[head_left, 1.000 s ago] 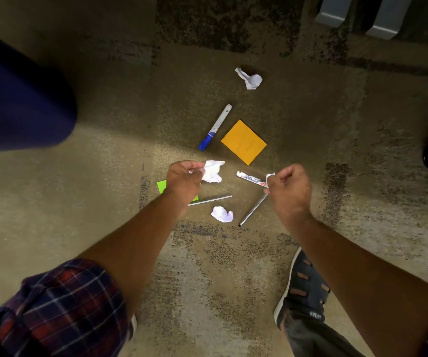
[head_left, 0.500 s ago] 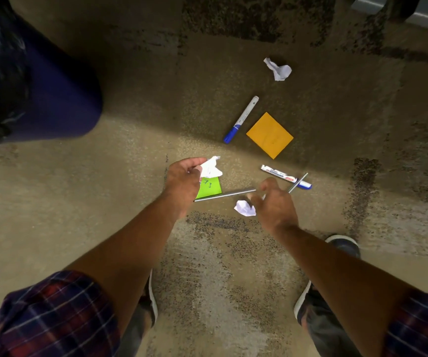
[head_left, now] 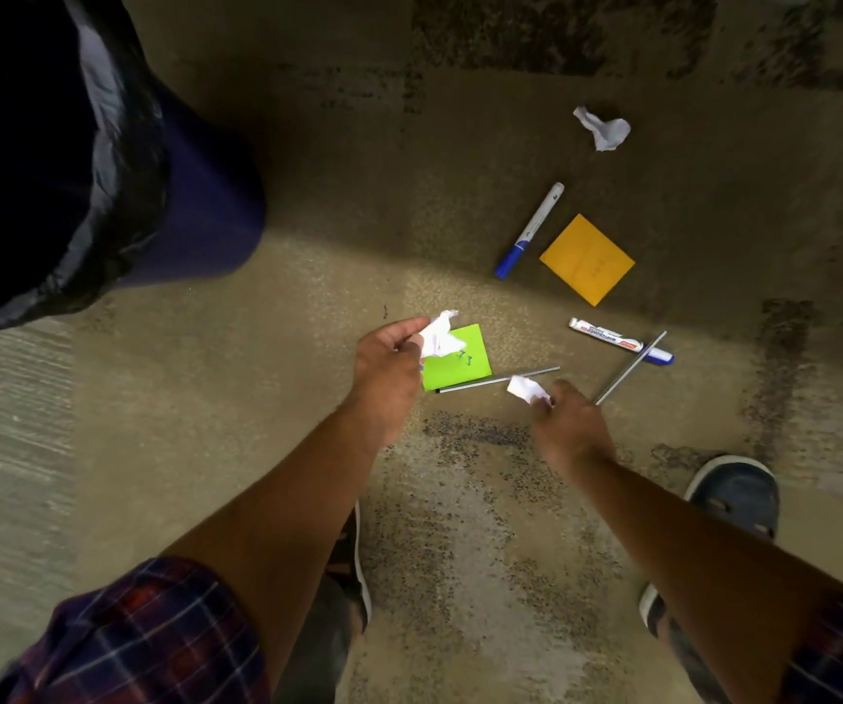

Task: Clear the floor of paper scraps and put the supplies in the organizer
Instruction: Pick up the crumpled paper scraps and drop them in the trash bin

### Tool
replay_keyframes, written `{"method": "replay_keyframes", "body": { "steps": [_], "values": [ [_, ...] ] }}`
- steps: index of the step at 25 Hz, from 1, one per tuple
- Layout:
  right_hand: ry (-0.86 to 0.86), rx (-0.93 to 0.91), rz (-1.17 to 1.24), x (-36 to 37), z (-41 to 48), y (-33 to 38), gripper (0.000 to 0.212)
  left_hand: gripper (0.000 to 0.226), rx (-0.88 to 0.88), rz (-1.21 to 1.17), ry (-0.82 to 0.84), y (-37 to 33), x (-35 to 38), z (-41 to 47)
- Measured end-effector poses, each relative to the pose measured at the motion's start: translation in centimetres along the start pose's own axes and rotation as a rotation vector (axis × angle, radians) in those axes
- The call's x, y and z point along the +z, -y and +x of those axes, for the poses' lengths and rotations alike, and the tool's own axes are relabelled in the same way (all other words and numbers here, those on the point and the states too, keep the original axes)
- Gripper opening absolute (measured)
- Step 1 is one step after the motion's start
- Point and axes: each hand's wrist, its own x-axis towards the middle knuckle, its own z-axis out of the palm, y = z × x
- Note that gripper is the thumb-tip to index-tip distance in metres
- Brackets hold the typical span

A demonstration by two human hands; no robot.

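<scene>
Two pinches: my right hand (head_left: pixel 569 424) nips a small crumpled white paper scrap (head_left: pixel 523 387) near the thin grey rod (head_left: pixel 498 379); my left hand (head_left: pixel 389 363) grips a larger white paper wad (head_left: pixel 439 337). Fingertip holds may slip; farther, a third crumpled white scrap (head_left: pixel 604 129) lies uncollected.

Tan carpeted floor (head_left: pixel 180 424) with dark mottled patches (head_left: pixel 561 33) at 12 and 6 o'clock. Shadow covers the upper half; brighter light falls below. A dark blue bin (head_left: pixel 206 195) with a black liner (head_left: pixel 119 144) stands at 10 o'clock.
</scene>
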Motion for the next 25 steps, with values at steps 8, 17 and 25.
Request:
{"method": "replay_keyframes", "body": {
  "steps": [8,17,25],
  "values": [
    [-0.048,0.173,0.861,-7.3,-4.2,10.2,0.019,0.031,-0.072,-0.435,-0.038,-7.5,-1.8,-6.7],
    [0.118,-0.054,1.216,-9.8,-13.6,29.8,0.022,0.036,0.094,-0.845,-0.113,-16.6,-15.4,-11.7],
    [0.154,-0.17,1.155,-5.3,-17.0,42.4,0.022,0.033,-0.025,-0.867,-0.354,-19.4,-26.9,-8.0]
  ]
}}
